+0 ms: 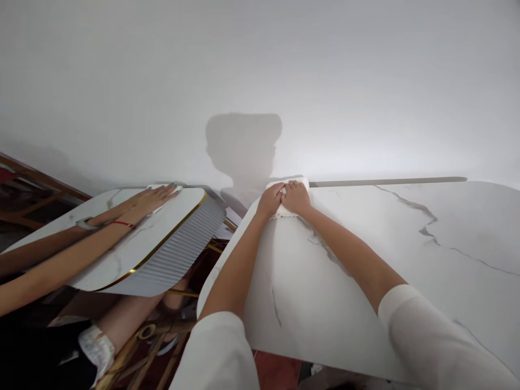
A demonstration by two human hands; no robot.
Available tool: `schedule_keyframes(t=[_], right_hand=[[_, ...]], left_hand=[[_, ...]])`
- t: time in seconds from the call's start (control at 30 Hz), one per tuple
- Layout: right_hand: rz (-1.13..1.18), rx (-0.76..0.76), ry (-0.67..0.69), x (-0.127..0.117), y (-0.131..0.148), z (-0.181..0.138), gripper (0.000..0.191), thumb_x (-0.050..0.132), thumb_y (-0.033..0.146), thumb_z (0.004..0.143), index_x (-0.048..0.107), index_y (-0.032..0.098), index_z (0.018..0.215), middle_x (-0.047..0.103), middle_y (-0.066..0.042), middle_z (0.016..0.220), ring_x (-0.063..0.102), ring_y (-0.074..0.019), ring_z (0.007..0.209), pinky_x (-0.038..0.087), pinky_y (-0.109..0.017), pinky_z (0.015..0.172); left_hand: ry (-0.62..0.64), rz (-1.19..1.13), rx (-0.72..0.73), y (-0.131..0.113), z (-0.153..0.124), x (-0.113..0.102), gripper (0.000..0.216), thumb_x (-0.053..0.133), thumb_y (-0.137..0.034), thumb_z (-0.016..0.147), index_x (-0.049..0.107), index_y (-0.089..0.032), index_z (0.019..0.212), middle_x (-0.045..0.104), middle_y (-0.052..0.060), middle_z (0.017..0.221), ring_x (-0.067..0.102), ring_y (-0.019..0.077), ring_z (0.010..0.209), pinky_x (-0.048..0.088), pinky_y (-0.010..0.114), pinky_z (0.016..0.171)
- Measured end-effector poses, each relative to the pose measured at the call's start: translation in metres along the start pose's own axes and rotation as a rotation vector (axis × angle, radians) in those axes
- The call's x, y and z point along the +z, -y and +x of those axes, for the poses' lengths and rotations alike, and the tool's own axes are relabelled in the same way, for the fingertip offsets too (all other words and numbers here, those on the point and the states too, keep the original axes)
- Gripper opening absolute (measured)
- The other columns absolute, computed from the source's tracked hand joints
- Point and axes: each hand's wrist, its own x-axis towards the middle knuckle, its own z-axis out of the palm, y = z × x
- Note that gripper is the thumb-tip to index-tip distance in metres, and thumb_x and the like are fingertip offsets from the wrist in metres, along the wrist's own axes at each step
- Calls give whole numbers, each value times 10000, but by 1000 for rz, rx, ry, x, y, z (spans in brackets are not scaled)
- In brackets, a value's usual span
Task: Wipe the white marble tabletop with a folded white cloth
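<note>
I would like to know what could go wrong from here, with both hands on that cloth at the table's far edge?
The left hand and right hand press the cloth at the far edge of the marble table, next to the wall: a push further might drop it behind the table. A co-worker's arms lie on the smaller table close by on the left, so elbows could collide.

I count two desks: a big desk point(406, 260) and a small desk point(134, 244). One cloth point(303, 183) up front, two hands on it, left hand point(270, 201) and right hand point(296, 198). Another person's arms point(81, 238): two.
</note>
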Motion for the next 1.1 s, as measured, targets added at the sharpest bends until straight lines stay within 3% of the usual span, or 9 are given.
schedule_keyframes(t=[0.17,0.33,0.7,0.93,1.1], right_hand=[[-54,97,28,-18,-17,-25,519,335,250,918,417,-45,1337,412,-212,1403,314,-307,1317,186,-425,1081],[-93,119,25,-29,-6,-60,545,323,251,916,377,-67,1355,367,-235,1423,283,-321,1338,166,-452,1091],[-31,63,57,-42,66,-128,596,402,250,888,362,-162,1317,332,-326,1394,285,-377,1332,177,-511,1089],[-10,-79,83,-43,108,-166,591,400,267,870,399,-118,1318,358,-297,1391,312,-375,1320,217,-542,1075],[35,-187,141,-60,116,-195,606,431,274,867,392,-130,1317,347,-304,1396,306,-368,1324,217,-500,1093]], left_hand=[[59,-97,125,-33,4,11,444,317,-265,864,532,-150,1235,535,96,1319,468,212,1236,340,410,1083],[129,-136,146,-54,-20,3,457,303,-311,894,503,-141,1268,486,99,1370,427,212,1276,302,416,1109],[208,-79,120,-78,-111,-47,484,253,-318,900,469,-177,1310,450,74,1405,378,189,1315,267,427,1130],[138,13,11,-91,-183,-79,490,252,-359,911,465,-199,1322,475,74,1384,399,215,1300,284,452,1121],[88,74,-54,-113,-222,-85,486,249,-344,914,445,-211,1338,476,85,1379,416,233,1287,314,486,1102]])
